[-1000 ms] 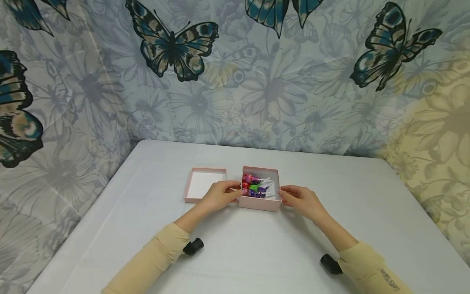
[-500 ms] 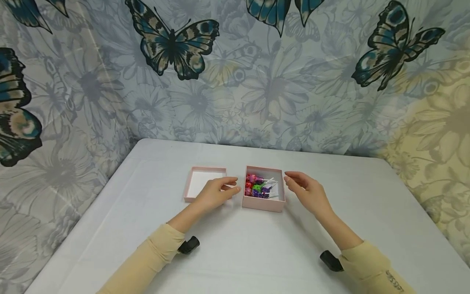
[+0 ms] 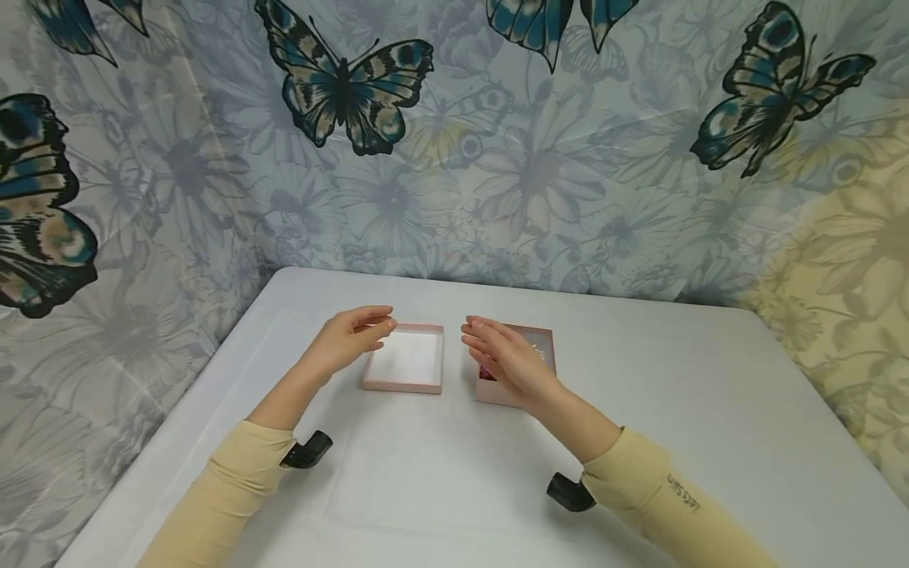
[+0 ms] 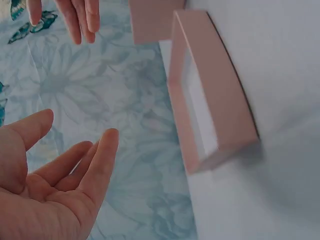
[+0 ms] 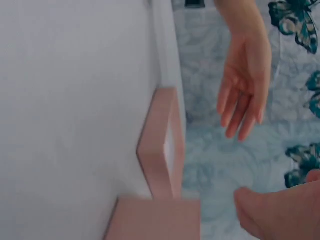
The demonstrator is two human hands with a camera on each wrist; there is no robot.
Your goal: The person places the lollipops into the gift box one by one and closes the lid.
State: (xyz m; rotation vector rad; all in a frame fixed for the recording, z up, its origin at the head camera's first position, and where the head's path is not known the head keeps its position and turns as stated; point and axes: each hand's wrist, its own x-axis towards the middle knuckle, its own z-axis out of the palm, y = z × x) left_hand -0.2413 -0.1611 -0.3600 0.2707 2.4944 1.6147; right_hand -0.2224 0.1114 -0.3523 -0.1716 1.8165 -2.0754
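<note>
A pink box lid (image 3: 402, 388) with a white inside lies with its hollow side up on the table. To its right stands the pink box (image 3: 497, 393), also seen at the bottom of the right wrist view. My right hand (image 3: 507, 359) hovers over the box with loosely extended fingers and covers most of the wrapped lollipops (image 3: 486, 374) inside. Above the lid's left edge, my left hand (image 3: 346, 339) is raised, holding nothing. In the left wrist view its fingers (image 4: 102, 162) are spread and slightly bent, apart from the lid.
The white-covered table (image 3: 426, 481) reaches back to a wall cloth (image 3: 440, 205) printed with butterflies and flowers. A black camera sits at each wrist, the left camera (image 3: 309, 450) and the right camera (image 3: 570, 492).
Both hands let go of the box after it slid slightly right. My left hand then lifted and moved left to the lid; my right hand moved left over the box.
</note>
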